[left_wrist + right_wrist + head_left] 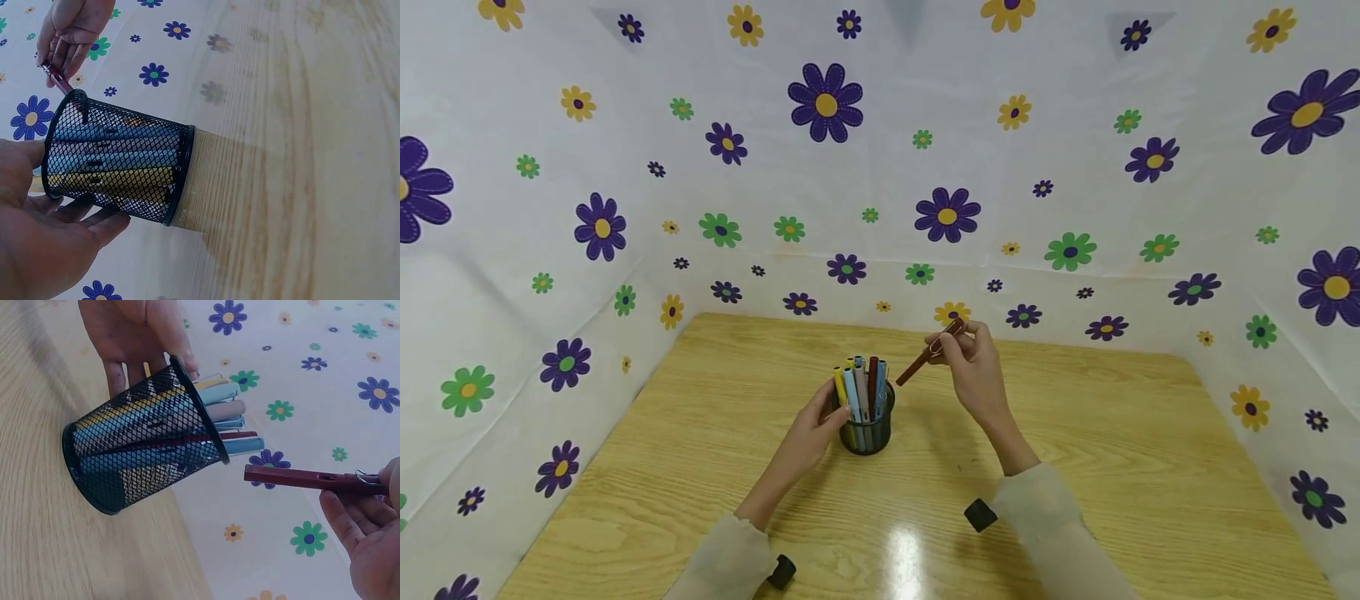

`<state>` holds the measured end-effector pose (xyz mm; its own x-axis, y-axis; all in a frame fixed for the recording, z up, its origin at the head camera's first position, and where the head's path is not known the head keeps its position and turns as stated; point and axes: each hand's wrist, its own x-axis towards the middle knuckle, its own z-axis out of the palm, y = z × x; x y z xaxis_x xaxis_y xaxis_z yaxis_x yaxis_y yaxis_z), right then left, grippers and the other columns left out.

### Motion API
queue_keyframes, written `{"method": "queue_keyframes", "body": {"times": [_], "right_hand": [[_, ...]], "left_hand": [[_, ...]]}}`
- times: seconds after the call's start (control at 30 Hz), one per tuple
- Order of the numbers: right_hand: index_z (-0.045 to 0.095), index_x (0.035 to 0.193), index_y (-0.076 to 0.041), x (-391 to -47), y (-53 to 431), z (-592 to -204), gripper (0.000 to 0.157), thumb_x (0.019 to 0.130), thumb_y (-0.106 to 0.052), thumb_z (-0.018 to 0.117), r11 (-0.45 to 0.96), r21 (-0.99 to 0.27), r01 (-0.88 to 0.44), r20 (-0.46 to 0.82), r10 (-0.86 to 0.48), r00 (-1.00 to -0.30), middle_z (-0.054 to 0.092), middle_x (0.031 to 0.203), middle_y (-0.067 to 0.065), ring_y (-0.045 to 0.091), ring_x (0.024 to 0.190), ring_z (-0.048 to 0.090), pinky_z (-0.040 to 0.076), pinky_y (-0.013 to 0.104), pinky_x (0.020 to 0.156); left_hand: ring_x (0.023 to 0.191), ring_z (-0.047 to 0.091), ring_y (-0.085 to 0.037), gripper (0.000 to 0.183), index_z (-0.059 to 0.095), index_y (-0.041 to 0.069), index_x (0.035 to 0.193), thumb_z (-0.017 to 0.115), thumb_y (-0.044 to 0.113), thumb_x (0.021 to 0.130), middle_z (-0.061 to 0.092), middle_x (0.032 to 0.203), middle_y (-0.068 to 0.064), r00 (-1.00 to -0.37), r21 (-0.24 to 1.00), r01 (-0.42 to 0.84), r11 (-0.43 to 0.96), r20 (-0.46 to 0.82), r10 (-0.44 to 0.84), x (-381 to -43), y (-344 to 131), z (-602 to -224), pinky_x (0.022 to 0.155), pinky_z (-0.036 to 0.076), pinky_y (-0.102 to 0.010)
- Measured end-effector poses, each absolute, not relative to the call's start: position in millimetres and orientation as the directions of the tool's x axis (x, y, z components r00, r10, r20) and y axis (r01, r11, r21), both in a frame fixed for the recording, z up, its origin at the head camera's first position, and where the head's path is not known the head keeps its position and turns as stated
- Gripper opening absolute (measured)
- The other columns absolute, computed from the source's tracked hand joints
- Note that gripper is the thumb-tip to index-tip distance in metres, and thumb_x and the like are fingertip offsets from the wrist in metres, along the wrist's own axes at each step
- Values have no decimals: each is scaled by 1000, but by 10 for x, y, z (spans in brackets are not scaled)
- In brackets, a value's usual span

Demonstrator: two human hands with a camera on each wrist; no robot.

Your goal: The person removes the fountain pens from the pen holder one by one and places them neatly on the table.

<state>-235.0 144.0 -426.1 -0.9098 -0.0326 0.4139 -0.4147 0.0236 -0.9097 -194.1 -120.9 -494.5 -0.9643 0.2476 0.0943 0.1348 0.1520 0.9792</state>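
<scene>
A black mesh pen holder (867,438) stands upright on the wooden table, filled with several yellow, light blue, grey and dark red pens (228,412). My left hand (808,429) grips it from the left side, thumb near the rim and fingers around the mesh. To the right and slightly above the holder, my right hand (979,375) pinches a dark red pen (287,477) by its clip end. That pen slants, its lower end pointing down-left and close to the holder's rim, apart from the other pens.
The wood-grain table (700,467) is bounded at the back and sides by a white cloth (880,167) printed with purple, yellow and green flowers. Small black pieces (980,515) sit by both sleeve cuffs.
</scene>
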Motion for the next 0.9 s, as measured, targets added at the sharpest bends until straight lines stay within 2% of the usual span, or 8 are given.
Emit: {"method": "queue_keyframes", "body": {"times": [0.13,0.3,0.57,0.73,0.9], "right_hand": [[44,125,8,-2337,1542,-4238,24,110,-9,51,21,-914,-405,405,0,-914,68,114,33,24,91,74,60,46,85],[45,125,8,-2319,1710,-4217,27,110,-12,52,33,-913,-406,407,30,-913,69,112,32,22,88,74,61,44,85],[46,125,7,-2270,1982,-4191,27,109,-13,53,43,-919,-393,395,90,-914,76,101,9,20,84,75,61,34,82],[49,127,2,-2235,2143,-4202,26,109,-15,54,64,-929,-365,371,124,-921,74,105,18,17,82,75,61,30,82],[51,127,-4,-2205,2273,-4232,23,109,-17,54,96,-939,-332,343,143,-929,74,107,18,15,82,76,60,28,83]], "left_hand": [[146,39,-39,66,22,0,163,54,21,110,38,159,-25,-966,979,128,157,87,245,-1941,-1213,-4951,116,36,-55],[146,38,-39,66,20,1,164,53,21,111,36,160,-25,-964,980,127,151,86,253,-1935,-1209,-4935,116,36,-56],[146,38,-39,66,19,0,164,53,20,111,36,160,-25,-961,980,134,146,93,259,-1949,-1212,-4947,116,36,-56],[144,41,-39,66,20,0,164,54,21,110,38,158,-25,-962,979,132,154,90,257,-1940,-1215,-4935,116,37,-57],[144,41,-39,66,20,0,164,54,21,110,39,158,-26,-964,978,129,163,84,253,-1938,-1217,-4933,115,37,-56]]}}
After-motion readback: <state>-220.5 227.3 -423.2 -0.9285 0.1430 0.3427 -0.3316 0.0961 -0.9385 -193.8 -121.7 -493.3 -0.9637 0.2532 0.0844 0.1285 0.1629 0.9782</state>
